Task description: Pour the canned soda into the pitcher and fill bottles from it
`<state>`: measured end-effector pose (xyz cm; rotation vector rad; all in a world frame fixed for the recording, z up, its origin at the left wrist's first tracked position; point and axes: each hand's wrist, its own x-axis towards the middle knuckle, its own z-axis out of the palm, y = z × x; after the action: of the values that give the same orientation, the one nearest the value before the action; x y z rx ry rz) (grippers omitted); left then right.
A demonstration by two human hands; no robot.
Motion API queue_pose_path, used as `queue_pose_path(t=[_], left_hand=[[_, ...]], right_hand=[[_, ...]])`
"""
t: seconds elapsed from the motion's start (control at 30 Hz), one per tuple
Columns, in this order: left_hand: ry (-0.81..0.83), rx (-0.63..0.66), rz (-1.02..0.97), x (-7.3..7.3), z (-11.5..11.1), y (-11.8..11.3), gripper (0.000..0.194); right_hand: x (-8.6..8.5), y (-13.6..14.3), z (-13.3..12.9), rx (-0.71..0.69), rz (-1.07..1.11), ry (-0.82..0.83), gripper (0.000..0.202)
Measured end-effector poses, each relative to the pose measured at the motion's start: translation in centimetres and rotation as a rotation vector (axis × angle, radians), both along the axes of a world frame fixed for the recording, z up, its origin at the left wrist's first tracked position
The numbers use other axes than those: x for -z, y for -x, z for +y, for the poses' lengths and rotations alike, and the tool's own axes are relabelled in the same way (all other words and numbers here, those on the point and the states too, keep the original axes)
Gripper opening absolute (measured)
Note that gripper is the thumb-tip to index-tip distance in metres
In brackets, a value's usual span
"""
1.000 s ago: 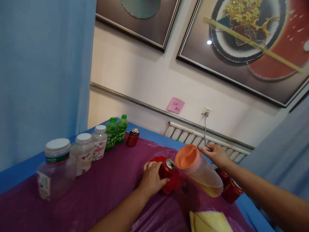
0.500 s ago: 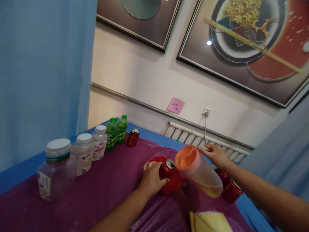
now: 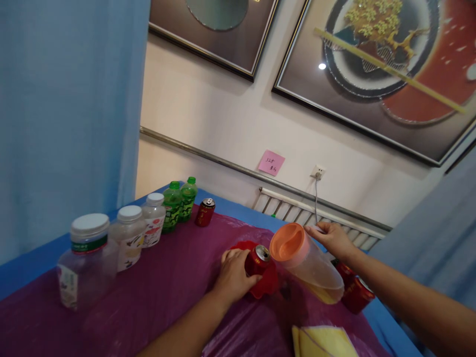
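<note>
My left hand (image 3: 236, 273) is wrapped round a red can (image 3: 257, 261), which stands upright in a red dish (image 3: 269, 282) with a scalloped rim. My right hand (image 3: 330, 238) grips the handle of a clear pitcher (image 3: 312, 272) with an orange lid (image 3: 288, 241). The pitcher is tilted, its lid end close beside the can's top. Some yellowish liquid lies in its lower part. No stream between lid and can can be made out.
Clear jars with white lids (image 3: 90, 225), green bottles (image 3: 172, 206) and a dark red can (image 3: 205, 212) line the left side of the purple sheet (image 3: 171, 297). Red cans (image 3: 357, 295) stand behind the pitcher. A yellow cloth (image 3: 323, 342) lies at the front edge.
</note>
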<state>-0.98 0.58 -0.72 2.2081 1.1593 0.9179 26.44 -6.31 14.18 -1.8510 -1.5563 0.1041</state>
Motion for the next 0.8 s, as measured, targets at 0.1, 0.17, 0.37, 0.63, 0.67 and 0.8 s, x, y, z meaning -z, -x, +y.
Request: queue_pose_path(t=[0.1,0.17,0.37,0.63,0.67,0.8], left_hand=[[0.010,-0.001,0.006,-0.09,-0.04,0.00,0.059],[0.012,0.001,0.007,-0.18,-0.06,0.01,0.057],[0.000,-0.002,0.001,-0.13,-0.01,0.01,0.056],[0.009,-0.003,0.007,-0.07,0.01,-0.02,0.059],[0.012,-0.002,0.010,-0.11,0.00,-0.01,0.058],[0.009,0.003,0.008,-0.16,-0.06,0.06,0.057]], right_hand=[[-0.13,0.07,-0.07,0.006,-0.005,0.005,0.056],[-0.17,0.08,-0.10,0.013,-0.005,0.008,0.056],[-0.11,0.09,-0.14,0.015,-0.018,0.010,0.056],[-0.18,0.15,-0.13,0.018,-0.025,0.021,0.056],[-0.20,0.17,-0.13,0.019,-0.025,0.019,0.056],[-0.20,0.17,-0.10,0.014,-0.024,0.012,0.057]])
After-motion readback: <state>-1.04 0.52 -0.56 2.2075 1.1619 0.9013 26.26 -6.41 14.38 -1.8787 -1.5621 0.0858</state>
